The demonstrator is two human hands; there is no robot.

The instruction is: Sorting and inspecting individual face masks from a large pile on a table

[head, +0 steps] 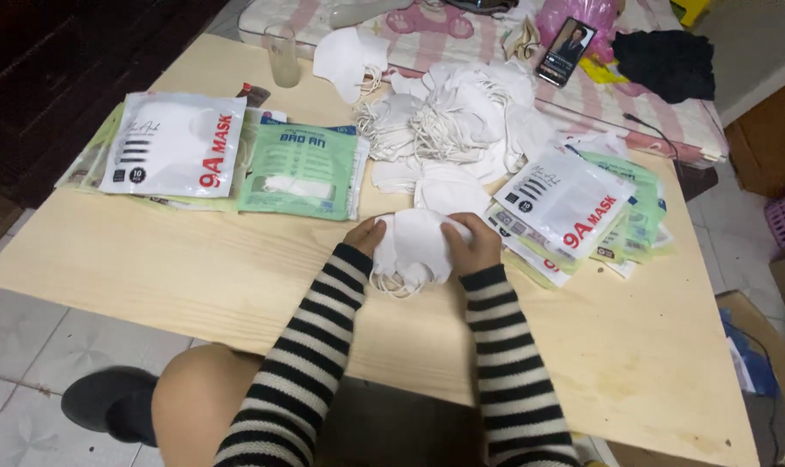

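Head view, hands: my left hand (366,235) and my right hand (472,242) hold a small stack of white face masks (414,246) between them, just above the counter (150,268).
Left grip: fingers curled onto the stack's left edge, pinching it.
Right grip: fingers (458,227) folded over the stack's upper right corner, pressed shut on it (thumb hidden beneath).
Stack: sits at the middle of the counter, near its front half; its ear loops (398,285) dangle below toward me.
Sleeves: both arms in black-and-white stripes (310,346), reaching forward from the bottom edge.
Behind the hands: a loose heap of white masks (462,121), tangled with loops, spreads across the far middle of the counter.
Left side: a white mask packet with red lettering (172,143) lies on top of other packets, just beside a green-and-white packet (302,173).
Right side: another white packet with red lettering (565,203) tops a fanned pile of green packets (643,207), just beside my right hand.
Far edge: a clear drinking glass (284,56) stands upright near the counter's back left.
Beyond the counter: a phone (567,47) lies on a pink-striped bed (652,112), near a dark cloth (665,60).
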